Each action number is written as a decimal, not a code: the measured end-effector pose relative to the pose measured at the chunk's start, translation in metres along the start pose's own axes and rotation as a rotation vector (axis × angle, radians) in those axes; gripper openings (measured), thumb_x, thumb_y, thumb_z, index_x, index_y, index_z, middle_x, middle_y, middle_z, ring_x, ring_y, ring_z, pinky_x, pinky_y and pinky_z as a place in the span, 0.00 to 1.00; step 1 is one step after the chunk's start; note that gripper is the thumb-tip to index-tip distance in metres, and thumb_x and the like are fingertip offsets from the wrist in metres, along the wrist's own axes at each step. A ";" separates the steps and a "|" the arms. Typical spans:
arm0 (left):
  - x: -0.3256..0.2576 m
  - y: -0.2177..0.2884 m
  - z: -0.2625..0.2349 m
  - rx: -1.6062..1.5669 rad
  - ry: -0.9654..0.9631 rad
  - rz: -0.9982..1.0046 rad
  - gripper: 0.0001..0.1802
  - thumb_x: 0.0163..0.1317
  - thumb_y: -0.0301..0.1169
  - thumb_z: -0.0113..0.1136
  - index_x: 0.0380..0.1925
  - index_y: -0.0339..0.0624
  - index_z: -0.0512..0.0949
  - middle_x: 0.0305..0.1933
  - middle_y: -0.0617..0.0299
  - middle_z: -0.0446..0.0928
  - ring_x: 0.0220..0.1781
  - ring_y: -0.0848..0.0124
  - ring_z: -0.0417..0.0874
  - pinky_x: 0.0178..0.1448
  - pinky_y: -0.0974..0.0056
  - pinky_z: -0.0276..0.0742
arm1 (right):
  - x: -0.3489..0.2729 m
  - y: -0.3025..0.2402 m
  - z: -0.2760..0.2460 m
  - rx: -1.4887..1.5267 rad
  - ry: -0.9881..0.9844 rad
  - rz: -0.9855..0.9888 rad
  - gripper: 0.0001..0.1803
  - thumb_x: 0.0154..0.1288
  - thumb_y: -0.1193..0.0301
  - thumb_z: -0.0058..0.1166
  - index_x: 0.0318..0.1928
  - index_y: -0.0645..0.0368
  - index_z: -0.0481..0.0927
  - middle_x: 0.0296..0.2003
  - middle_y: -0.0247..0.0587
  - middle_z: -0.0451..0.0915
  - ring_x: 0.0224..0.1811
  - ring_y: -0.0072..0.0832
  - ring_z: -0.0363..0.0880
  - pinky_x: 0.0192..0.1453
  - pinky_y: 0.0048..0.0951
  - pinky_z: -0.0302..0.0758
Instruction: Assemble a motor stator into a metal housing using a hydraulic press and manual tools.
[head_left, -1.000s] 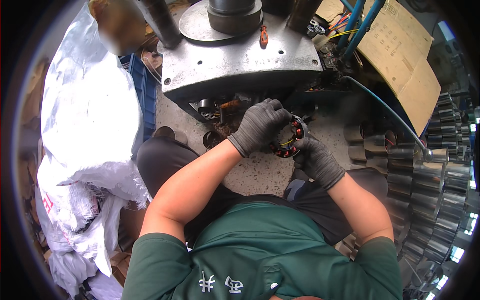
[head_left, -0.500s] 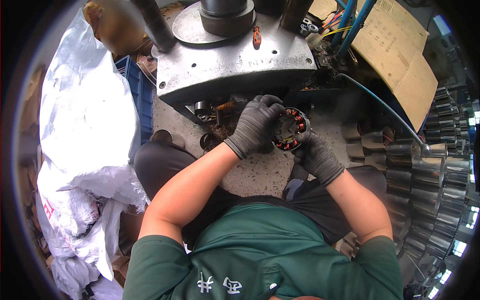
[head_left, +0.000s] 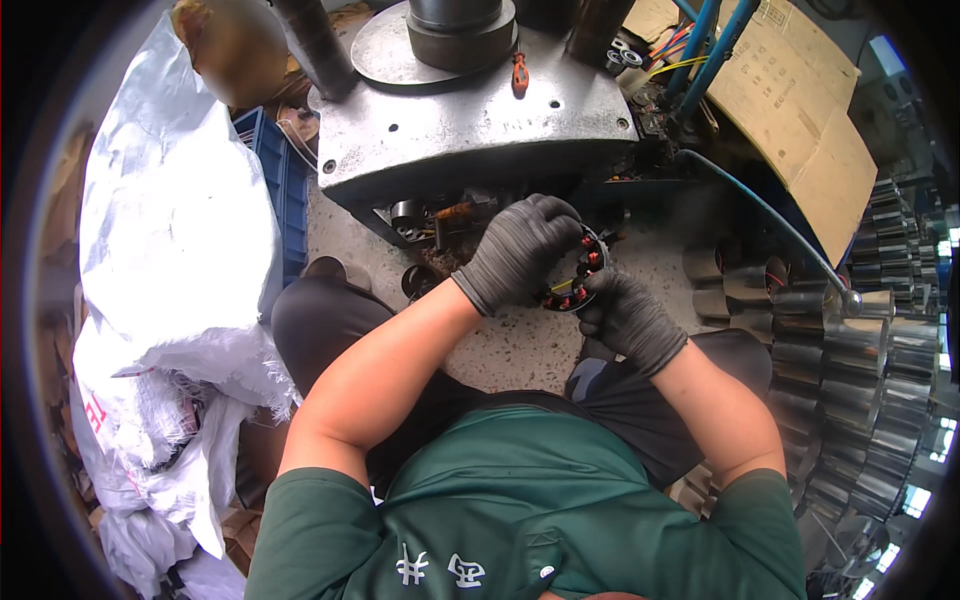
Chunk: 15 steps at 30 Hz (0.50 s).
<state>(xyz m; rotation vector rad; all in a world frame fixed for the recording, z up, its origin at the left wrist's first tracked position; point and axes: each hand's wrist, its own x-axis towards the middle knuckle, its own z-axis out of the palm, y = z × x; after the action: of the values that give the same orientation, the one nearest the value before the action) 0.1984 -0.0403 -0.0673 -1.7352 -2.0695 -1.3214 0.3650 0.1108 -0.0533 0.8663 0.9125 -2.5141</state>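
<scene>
A ring-shaped motor stator (head_left: pixel 597 255) with red-orange copper windings is held in front of me, above the floor. My left hand (head_left: pixel 525 248), in a dark grey work glove, closes on its left side and covers much of the ring. With fingers bent round the lower right rim, my right hand (head_left: pixel 637 320), gloved likewise, grips the stator. Left-hand fingertips are partly hidden behind the glove's back. A bit of yellow shows inside the ring near its lower edge.
Ahead stands a heavy metal press bed (head_left: pixel 465 135) with an orange-handled screwdriver (head_left: pixel 519 75) on it. White woven sacks (head_left: pixel 180 240) and a blue crate (head_left: pixel 285 195) are at left. Stacked metal cylinders (head_left: pixel 800 370), a bent lever (head_left: pixel 775 215) and cardboard (head_left: pixel 785 110) occupy the right.
My left hand has shifted slightly right and down over the stator, so it hides more of the ring's opening. The right hand stays at the lower right rim.
</scene>
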 end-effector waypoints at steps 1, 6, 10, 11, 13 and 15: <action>-0.002 -0.003 -0.001 -0.001 -0.001 0.001 0.11 0.54 0.32 0.75 0.35 0.44 0.83 0.44 0.57 0.83 0.47 0.56 0.85 0.51 0.54 0.84 | -0.001 0.001 -0.003 0.001 0.001 -0.001 0.18 0.58 0.67 0.68 0.49 0.52 0.81 0.38 0.34 0.84 0.28 0.20 0.78 0.31 0.22 0.73; -0.009 -0.015 0.002 0.110 -0.011 -0.301 0.08 0.65 0.29 0.69 0.41 0.40 0.83 0.47 0.55 0.82 0.51 0.54 0.85 0.56 0.56 0.83 | -0.006 0.000 0.004 0.025 -0.011 -0.048 0.23 0.59 0.68 0.67 0.55 0.53 0.79 0.41 0.34 0.84 0.34 0.19 0.80 0.31 0.22 0.74; -0.009 -0.012 0.008 -0.206 0.035 -0.507 0.09 0.67 0.29 0.68 0.45 0.39 0.83 0.49 0.54 0.82 0.52 0.57 0.86 0.58 0.57 0.83 | -0.005 0.004 0.001 -0.014 0.063 -0.067 0.25 0.59 0.68 0.67 0.58 0.54 0.78 0.42 0.33 0.83 0.36 0.18 0.80 0.31 0.22 0.75; -0.010 -0.014 0.009 -0.293 0.020 -0.548 0.11 0.68 0.29 0.68 0.47 0.39 0.83 0.49 0.54 0.82 0.53 0.59 0.86 0.59 0.58 0.83 | -0.007 0.003 0.005 -0.051 0.055 -0.085 0.25 0.60 0.68 0.66 0.59 0.53 0.78 0.43 0.32 0.83 0.35 0.17 0.79 0.30 0.22 0.74; -0.012 -0.016 0.011 -0.379 0.007 -0.589 0.12 0.68 0.29 0.69 0.49 0.40 0.83 0.49 0.55 0.82 0.54 0.61 0.86 0.60 0.59 0.83 | -0.007 0.003 0.004 -0.089 0.046 -0.103 0.26 0.60 0.68 0.66 0.60 0.53 0.78 0.43 0.31 0.82 0.34 0.16 0.78 0.30 0.21 0.74; -0.008 -0.012 0.010 -0.440 -0.069 -0.561 0.14 0.68 0.32 0.70 0.50 0.40 0.84 0.49 0.55 0.82 0.54 0.62 0.86 0.60 0.59 0.83 | -0.004 0.004 -0.005 -0.144 0.078 -0.049 0.30 0.60 0.68 0.65 0.64 0.52 0.76 0.46 0.31 0.81 0.32 0.14 0.75 0.29 0.18 0.72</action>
<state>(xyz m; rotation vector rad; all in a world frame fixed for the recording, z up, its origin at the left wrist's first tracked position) 0.1950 -0.0388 -0.0842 -1.3792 -2.5742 -2.0248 0.3720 0.1117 -0.0558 0.9114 1.1372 -2.4340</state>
